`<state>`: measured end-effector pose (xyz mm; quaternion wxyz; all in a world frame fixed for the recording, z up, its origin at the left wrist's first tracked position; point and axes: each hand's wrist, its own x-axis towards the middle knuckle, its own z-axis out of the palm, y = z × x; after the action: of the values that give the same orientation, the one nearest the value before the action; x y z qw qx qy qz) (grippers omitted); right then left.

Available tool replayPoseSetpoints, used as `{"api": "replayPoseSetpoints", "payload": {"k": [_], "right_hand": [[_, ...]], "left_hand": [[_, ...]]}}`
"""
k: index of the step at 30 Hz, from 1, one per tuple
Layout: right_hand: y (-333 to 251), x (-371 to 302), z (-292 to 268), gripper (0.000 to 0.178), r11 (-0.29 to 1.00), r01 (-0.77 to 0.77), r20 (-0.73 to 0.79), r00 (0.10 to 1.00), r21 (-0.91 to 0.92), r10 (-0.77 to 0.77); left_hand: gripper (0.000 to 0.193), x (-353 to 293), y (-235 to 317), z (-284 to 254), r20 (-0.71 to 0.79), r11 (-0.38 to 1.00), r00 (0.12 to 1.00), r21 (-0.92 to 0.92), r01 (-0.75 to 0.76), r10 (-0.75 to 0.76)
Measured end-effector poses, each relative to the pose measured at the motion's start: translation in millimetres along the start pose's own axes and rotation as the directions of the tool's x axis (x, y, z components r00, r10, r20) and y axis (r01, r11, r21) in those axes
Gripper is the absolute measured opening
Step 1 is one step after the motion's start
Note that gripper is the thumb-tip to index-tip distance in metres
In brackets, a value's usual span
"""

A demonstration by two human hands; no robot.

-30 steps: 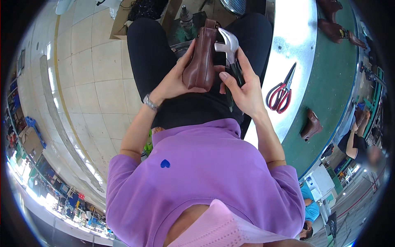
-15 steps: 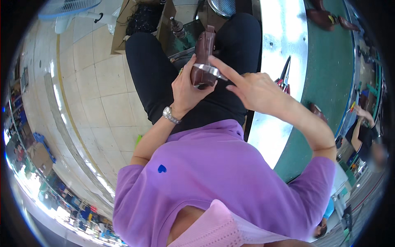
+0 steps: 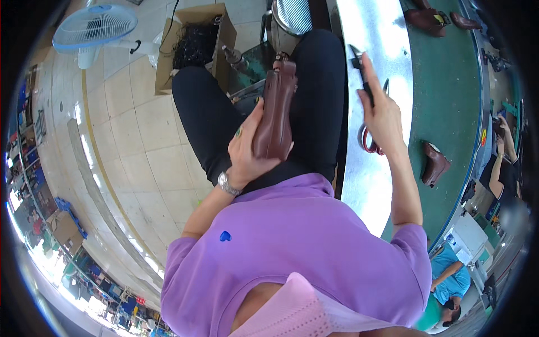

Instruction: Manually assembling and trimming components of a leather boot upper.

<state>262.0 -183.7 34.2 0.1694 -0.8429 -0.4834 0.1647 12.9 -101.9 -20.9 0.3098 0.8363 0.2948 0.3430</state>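
My left hand (image 3: 245,149) is closed round the wide lower end of a brown leather shoe (image 3: 275,112), held upright over my lap between my thighs. The shoe's narrower end points away from me. My right hand (image 3: 384,118) is over the shiny metal worktop, its index finger and thumb along a slim black tool (image 3: 362,73) with a pointed tip. Its exact kind is unclear. Red-handled scissors (image 3: 368,140) lie on the worktop beside that hand, partly hidden by it.
Right of the metal worktop (image 3: 365,185) runs a green surface (image 3: 415,129) with a brown shoe (image 3: 435,164) and several more shoes at its far end. A cardboard box (image 3: 196,50) of black material and a fan (image 3: 95,28) stand far left. Other people work at the right.
My right hand has left the shoe and moved right, over the metal worktop. The shiny metal piece at the shoe no longer shows there. The shoe is lower and turned in my left hand.
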Motion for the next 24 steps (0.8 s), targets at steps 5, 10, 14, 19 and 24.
{"api": "replayPoseSetpoints", "payload": {"k": [5,10,14,19,24], "right_hand": [[94.6,14.4,33.1,0.057,0.907,-0.221,-0.174,0.97,-0.36,0.167],[20.7,11.4,26.0,0.095,0.895,0.363,0.005,0.926,0.258,-0.377],[-27.9,-13.1,24.1,0.091,0.656,0.421,0.045,0.821,0.627,-0.569],[-39.6,-35.2,31.2,0.079,0.727,0.442,-0.272,0.897,0.526,-0.349],[-9.6,-53.3,14.7,0.062,0.459,0.296,-0.438,0.866,0.838,0.241]], "left_hand": [[0.049,10.3,-2.1,-20.0,0.005,0.884,0.902,-0.199,-0.422,0.432],[0.04,40.9,47.6,-53.3,0.293,0.946,0.93,0.169,-0.277,0.22],[0.041,70.1,25.8,-38.8,-0.103,0.868,0.993,-0.485,-0.106,0.064],[0.047,113.1,14.8,-24.8,0.125,0.335,0.919,-0.906,0.259,-0.374],[0.057,139.0,44.0,20.2,0.304,0.453,0.945,-0.831,0.324,-0.118]]}}
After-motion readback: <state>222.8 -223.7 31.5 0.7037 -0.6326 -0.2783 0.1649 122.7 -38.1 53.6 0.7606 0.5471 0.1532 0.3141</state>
